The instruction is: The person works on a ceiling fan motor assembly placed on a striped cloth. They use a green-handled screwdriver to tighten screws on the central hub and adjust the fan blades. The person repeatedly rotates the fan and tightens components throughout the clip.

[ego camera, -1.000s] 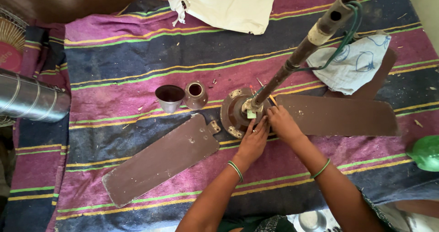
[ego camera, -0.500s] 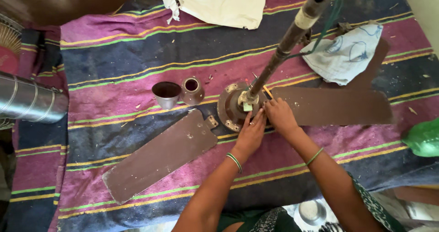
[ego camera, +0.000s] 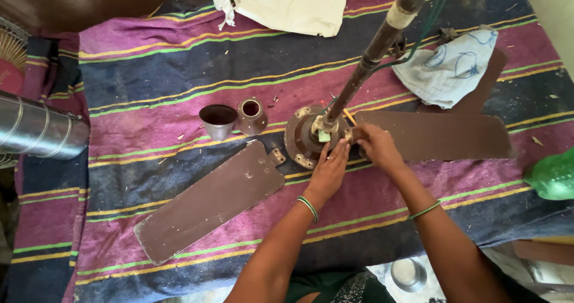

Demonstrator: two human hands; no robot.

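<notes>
A brown ceiling fan motor hub (ego camera: 304,137) lies on a striped purple and blue blanket (ego camera: 179,58), with its down rod (ego camera: 373,52) rising toward the camera. My left hand (ego camera: 327,170) rests its fingertips on the hub's near edge. My right hand (ego camera: 376,146) pinches at the spot where a brown blade (ego camera: 442,134) joins the hub; whether it holds anything is hidden. A detached brown blade (ego camera: 209,201) with a metal bracket lies to the lower left. Two brown cup-shaped covers (ego camera: 234,118) stand left of the hub.
A white cloth bag (ego camera: 287,3) lies at the top. A pale blue cloth (ego camera: 448,70) covers part of another blade at the right. A ribbed metal duct (ego camera: 36,129) sits at the left edge, a green object (ego camera: 553,174) at the right, a small steel bowl (ego camera: 408,274) near my knees.
The view has shifted, so the rod leans more upright. My hands stay at the hub; the left fingers have slid slightly along its edge.
</notes>
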